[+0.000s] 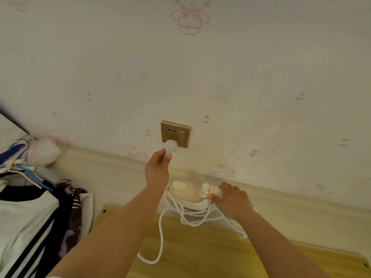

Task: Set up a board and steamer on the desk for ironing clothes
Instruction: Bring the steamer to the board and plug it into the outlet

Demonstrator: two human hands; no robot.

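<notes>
A cream handheld steamer [185, 192] lies on the far end of a yellow wooden board [210, 249] on the desk, against the wall. My right hand [230, 199] grips its white handle beside the round dial. My left hand [158, 167] pinches the white plug [170, 146] and holds it at the lower holes of the gold wall socket [175, 133]. The white cord [180, 217] lies in loose loops on the board between steamer and plug.
Clothes [30, 227] on blue and white hangers, one white with black stripes, lie at the left on the desk. The wall with pink cartoon wallpaper [190, 17] stands directly behind the desk. The socket plate has a switch [182, 135] on its right.
</notes>
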